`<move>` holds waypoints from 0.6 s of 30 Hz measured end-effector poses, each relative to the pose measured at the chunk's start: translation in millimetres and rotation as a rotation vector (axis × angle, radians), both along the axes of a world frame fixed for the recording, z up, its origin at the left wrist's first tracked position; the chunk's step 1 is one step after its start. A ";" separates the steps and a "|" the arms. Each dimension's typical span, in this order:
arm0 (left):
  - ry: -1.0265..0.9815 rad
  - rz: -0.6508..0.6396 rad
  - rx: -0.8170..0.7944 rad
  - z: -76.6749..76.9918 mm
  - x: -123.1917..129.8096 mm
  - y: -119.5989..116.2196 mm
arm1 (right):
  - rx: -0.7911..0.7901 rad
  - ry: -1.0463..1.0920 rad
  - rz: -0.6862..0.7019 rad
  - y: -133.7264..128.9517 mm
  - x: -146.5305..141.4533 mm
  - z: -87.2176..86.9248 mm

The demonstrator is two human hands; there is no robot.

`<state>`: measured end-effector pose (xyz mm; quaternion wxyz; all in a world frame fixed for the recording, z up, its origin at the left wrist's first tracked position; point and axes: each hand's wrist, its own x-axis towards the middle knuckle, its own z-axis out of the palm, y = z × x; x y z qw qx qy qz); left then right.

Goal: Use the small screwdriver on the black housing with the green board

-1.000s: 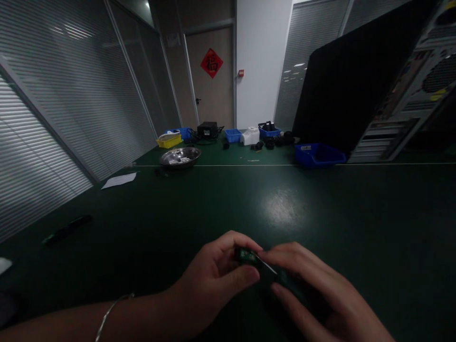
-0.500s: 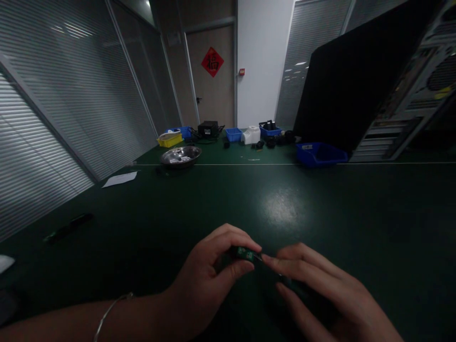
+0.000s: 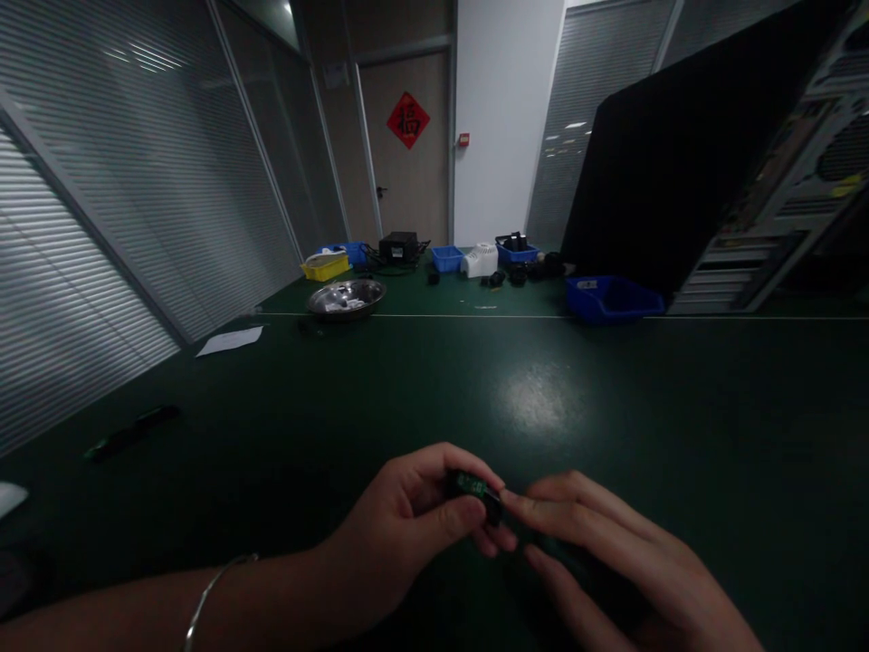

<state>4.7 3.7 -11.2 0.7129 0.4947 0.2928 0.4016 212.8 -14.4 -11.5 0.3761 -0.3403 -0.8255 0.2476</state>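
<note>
Near the bottom middle of the head view, my left hand point(image 3: 400, 525) pinches a small green circuit board point(image 3: 469, 485) between thumb and fingers. A black part point(image 3: 494, 509) is at the board's right end; its kind is too dark to tell. My right hand point(image 3: 611, 552) is beside it, index fingertip at the board's right end, touching or nearly so. Its thumb is spread away from the fingers, and I see nothing held between them. The left fingers and thumb hide part of the board.
A dark slim object with green edges point(image 3: 132, 433) lies at the left on the green table point(image 3: 407, 380). Farther back are a paper sheet point(image 3: 229, 340), a metal bowl point(image 3: 346, 299), a yellow bin point(image 3: 326, 267) and a blue bin point(image 3: 615, 301). A computer case point(image 3: 679, 163) stands at right.
My left hand has tilted the circuit board, and the black part and lower left fingertips now show. The right index fingertip stays close to the board's end.
</note>
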 end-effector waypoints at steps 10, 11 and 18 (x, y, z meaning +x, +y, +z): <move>-0.067 0.142 -0.116 -3.9 -2.7 4.3 | 0.047 -0.054 -0.048 -0.7 -0.3 -1.2; -0.048 0.140 -0.107 -4.3 -3.2 5.0 | 0.041 -0.070 -0.061 -0.5 -0.6 -2.0; -0.028 0.046 -0.144 -4.8 -5.2 6.4 | 0.005 -0.087 -0.042 1.2 -3.9 -6.1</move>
